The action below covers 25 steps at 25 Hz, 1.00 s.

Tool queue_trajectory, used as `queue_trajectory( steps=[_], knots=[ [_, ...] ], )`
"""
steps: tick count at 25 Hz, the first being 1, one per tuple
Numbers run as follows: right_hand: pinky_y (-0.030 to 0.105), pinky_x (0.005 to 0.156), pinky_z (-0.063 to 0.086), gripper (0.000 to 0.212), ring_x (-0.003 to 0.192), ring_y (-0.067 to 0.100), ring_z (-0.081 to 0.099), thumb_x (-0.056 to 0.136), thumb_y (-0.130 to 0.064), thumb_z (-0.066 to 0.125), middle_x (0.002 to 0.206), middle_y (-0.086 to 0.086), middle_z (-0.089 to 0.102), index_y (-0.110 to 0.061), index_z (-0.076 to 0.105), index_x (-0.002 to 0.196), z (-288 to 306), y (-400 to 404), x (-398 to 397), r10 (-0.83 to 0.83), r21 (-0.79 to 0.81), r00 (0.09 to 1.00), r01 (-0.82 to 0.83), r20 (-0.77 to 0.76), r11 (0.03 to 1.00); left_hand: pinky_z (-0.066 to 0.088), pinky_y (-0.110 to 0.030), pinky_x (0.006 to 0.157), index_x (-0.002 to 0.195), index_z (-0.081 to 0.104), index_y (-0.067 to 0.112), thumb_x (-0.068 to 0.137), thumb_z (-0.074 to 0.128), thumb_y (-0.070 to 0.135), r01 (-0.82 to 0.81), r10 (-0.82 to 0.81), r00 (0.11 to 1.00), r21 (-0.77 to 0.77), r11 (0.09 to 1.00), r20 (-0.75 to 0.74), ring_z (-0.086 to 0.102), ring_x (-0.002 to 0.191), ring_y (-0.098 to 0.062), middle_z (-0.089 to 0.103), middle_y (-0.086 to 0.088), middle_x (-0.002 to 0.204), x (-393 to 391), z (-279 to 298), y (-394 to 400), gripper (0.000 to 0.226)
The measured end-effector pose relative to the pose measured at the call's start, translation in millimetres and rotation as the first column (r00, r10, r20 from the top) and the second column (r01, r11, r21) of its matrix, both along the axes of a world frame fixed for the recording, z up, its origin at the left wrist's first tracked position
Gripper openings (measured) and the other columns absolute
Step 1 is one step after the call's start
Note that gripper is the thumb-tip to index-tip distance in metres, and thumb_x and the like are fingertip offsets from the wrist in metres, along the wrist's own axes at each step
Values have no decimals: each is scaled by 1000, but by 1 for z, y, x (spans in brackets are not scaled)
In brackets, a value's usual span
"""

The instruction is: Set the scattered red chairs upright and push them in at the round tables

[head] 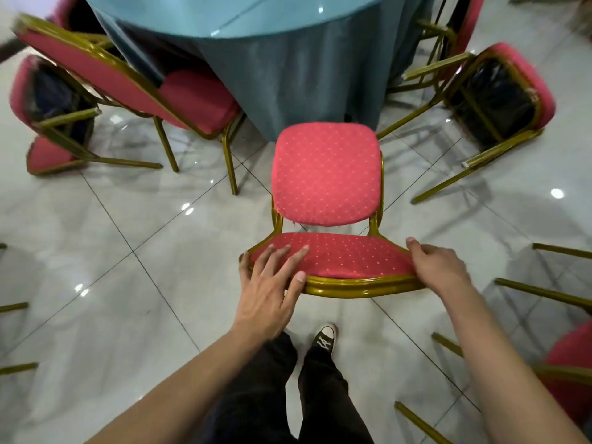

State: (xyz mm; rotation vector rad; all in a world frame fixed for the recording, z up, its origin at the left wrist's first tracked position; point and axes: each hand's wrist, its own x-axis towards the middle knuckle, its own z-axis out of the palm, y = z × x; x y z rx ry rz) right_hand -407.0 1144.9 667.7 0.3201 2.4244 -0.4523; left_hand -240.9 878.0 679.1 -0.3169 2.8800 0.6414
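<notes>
A red chair with a gold frame stands upright in front of me, its seat facing the round table draped in teal cloth. My left hand grips the left end of its backrest top, fingers spread over the red padding. My right hand holds the right end of the same backrest. Another red chair stands upright at the table to the left. A toppled red chair lies at far left, and a second toppled chair lies at right with its black underside showing.
Gold legs of more fallen chairs stick in from the right edge, with a red seat at lower right. Other gold legs show at the left edge. The floor is glossy white tile. My legs and a black sneaker are below.
</notes>
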Motion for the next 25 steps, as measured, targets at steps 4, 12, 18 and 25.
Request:
queue_trajectory(
  steps=[4,12,18,25],
  knots=[
    [51,115,25,62,131,29,45,100,-67,24,138,5,55,-35,59,138,14,-30,32,81,-193,898,-180,-433,964,3,-53,122,155,20,47,101,0,64,-61,61,995,7,998,-79,16,152,-16,34,8,158,-21,-2,-3,61],
    [60,123,4,66,150,17,25,98,-73,14,156,-5,35,-45,27,156,-4,-42,-9,119,-249,767,-345,-630,905,-1,-53,123,155,8,53,92,-8,72,-142,149,984,67,988,-99,11,153,-19,29,5,160,-104,11,-24,67],
    [54,125,0,63,150,8,18,97,-75,14,159,-9,30,-51,23,155,4,-54,-50,136,-254,780,-355,-610,900,-3,-53,124,155,4,53,94,-6,72,-151,157,981,60,987,-116,8,154,-18,27,8,160,-139,13,-34,64],
    [55,125,4,59,151,9,21,100,-70,15,156,-13,32,-53,18,155,10,-62,-65,151,-239,799,-346,-583,907,-7,-52,123,153,-6,55,95,-9,71,-131,133,989,31,991,-66,-3,155,-14,18,12,164,-154,16,-42,60]
  ],
)
